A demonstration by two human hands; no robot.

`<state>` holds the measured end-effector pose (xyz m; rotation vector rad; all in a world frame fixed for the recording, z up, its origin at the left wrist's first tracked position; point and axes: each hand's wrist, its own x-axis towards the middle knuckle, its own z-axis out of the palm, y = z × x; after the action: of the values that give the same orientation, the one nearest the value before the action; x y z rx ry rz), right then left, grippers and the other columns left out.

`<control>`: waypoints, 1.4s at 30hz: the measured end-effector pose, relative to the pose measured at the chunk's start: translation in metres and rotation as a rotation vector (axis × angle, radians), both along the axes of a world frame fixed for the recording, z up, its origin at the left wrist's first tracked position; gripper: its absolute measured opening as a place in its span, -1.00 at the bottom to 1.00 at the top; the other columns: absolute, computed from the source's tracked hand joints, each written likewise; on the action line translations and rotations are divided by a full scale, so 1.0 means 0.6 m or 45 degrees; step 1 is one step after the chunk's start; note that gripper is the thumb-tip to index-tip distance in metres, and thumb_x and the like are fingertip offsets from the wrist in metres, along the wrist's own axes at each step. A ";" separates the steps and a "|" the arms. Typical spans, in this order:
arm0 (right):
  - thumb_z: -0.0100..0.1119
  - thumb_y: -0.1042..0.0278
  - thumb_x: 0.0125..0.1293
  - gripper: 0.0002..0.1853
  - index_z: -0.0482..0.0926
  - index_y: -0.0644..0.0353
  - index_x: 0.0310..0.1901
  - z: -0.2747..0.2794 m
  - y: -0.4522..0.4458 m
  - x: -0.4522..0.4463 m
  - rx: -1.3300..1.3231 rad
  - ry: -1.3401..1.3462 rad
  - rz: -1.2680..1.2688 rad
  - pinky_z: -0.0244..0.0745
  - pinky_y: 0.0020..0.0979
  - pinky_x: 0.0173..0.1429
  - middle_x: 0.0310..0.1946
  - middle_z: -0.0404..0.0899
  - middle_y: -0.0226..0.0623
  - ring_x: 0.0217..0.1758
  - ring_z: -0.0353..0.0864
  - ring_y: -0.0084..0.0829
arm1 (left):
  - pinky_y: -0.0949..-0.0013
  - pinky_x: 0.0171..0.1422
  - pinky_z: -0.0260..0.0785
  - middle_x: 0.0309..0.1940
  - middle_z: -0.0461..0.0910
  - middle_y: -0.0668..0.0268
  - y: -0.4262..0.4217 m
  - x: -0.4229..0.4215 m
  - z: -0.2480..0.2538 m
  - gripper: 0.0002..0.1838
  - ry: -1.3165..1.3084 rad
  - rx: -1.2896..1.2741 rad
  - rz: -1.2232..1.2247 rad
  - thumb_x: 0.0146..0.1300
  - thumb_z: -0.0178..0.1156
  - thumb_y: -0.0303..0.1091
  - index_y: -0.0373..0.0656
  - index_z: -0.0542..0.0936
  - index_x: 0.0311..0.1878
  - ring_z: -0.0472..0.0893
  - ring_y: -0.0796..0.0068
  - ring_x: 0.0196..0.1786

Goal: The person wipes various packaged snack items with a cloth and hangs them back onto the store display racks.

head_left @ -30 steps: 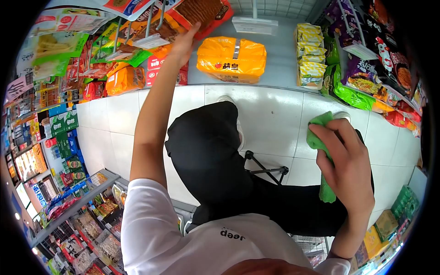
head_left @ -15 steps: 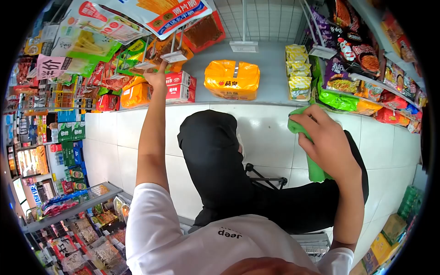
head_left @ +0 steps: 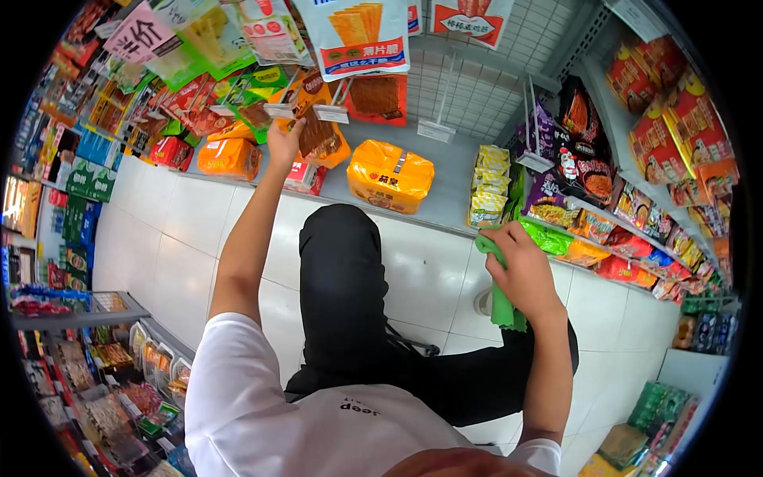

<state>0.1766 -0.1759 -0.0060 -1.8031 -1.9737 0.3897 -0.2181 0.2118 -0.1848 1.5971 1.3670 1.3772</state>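
My left hand [head_left: 284, 145] is closed on the edge of an orange snack packet [head_left: 319, 131] hanging from a hook at the shelf. Right of it hangs a red packet [head_left: 378, 98] with a brown window. My right hand [head_left: 520, 266] grips a green cloth [head_left: 501, 306], which dangles over the floor near my right knee. Between the hands, a yellow noodle pack [head_left: 390, 176] sits on the grey bottom shelf [head_left: 451, 187]. A red and white box [head_left: 304, 176] lies just below the orange packet, partly covered by it.
Small yellow and white packets [head_left: 489, 184] stand in a stack on the shelf. Noodle bags [head_left: 585, 171] fill the right side. A white snack bag [head_left: 354, 40] hangs above. Beside my legs is a black metal stand [head_left: 413, 343]. A rack of snacks [head_left: 107, 389] is at the lower left.
My left hand has moved from the red packet to the orange packet and taken hold of its edge. The right hand with the cloth appears farther left and lower as the view has turned.
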 end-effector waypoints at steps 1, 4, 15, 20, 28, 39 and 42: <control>0.31 0.49 0.27 -0.64 0.67 0.18 0.12 0.000 -0.002 -0.001 -0.005 -0.004 -0.003 0.65 -0.06 0.05 -0.07 0.59 -0.14 -0.04 0.69 0.02 | 0.34 0.18 0.53 -0.03 0.80 0.24 -0.033 0.005 0.025 -0.64 -0.034 0.096 -0.040 0.36 0.48 -0.35 -0.30 0.68 0.14 0.72 0.45 -0.03; 0.31 0.49 0.27 -0.64 0.67 0.17 0.12 0.005 -0.004 -0.003 -0.014 -0.004 0.001 0.65 -0.06 0.05 -0.07 0.59 -0.14 -0.04 0.70 0.03 | 0.35 0.18 0.53 0.00 0.79 0.27 -0.087 -0.019 0.056 -0.64 0.027 -0.108 -0.021 0.40 0.45 -0.35 -0.31 0.68 0.16 0.71 0.50 0.01; 0.34 0.49 0.28 -0.60 0.66 0.18 0.17 0.006 0.008 0.001 -0.048 -0.019 -0.032 0.62 -0.05 0.08 -0.05 0.60 -0.09 -0.01 0.68 0.07 | 0.35 0.17 0.58 0.05 0.76 0.30 -0.235 -0.165 0.048 -0.61 -0.250 -0.539 -0.031 0.43 0.42 -0.31 -0.28 0.65 0.22 0.73 0.50 0.03; 0.36 0.49 0.28 -0.57 0.64 0.23 0.20 -0.008 0.017 0.015 0.011 0.021 -0.027 0.59 -0.07 0.16 -0.03 0.64 -0.02 0.08 0.65 0.10 | 0.26 0.27 0.62 0.11 0.75 0.23 -0.332 -0.239 0.023 -0.56 -0.838 -0.773 0.047 0.48 0.37 -0.26 -0.28 0.59 0.30 0.75 0.38 0.11; 0.37 0.46 0.35 -0.69 0.69 0.30 0.11 -0.105 0.074 0.056 0.112 0.093 -0.055 0.58 -0.17 0.19 -0.05 0.72 0.03 0.03 0.73 -0.02 | 0.11 0.47 0.52 0.30 0.65 0.21 -0.393 -0.307 0.080 -0.50 -1.483 -0.441 0.076 0.57 0.26 -0.12 -0.15 0.50 0.44 0.65 0.26 0.33; 0.19 0.28 0.58 -0.69 0.62 0.26 0.22 0.019 0.227 -0.098 0.398 0.574 -0.122 0.53 -0.32 0.23 0.00 0.73 -0.17 0.06 0.67 -0.39 | 0.12 0.50 0.50 0.36 0.60 0.25 -0.373 -0.181 0.366 -0.50 -1.426 -0.289 -0.403 0.61 0.23 -0.13 -0.17 0.48 0.46 0.62 0.35 0.36; 0.17 0.29 0.59 -0.69 0.61 0.23 0.24 -0.018 0.289 -0.125 0.637 0.770 -0.222 0.51 -0.27 0.30 0.09 0.70 -0.13 0.17 0.66 -0.29 | 0.16 0.49 0.50 0.36 0.60 0.27 -0.362 -0.110 0.384 -0.51 -1.194 -0.226 -0.460 0.61 0.23 -0.13 -0.17 0.49 0.45 0.63 0.39 0.34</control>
<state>0.1016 -0.0027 -0.0167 -1.3210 -1.3333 0.3019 -0.2844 -0.0052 0.0459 0.8126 0.5752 1.4321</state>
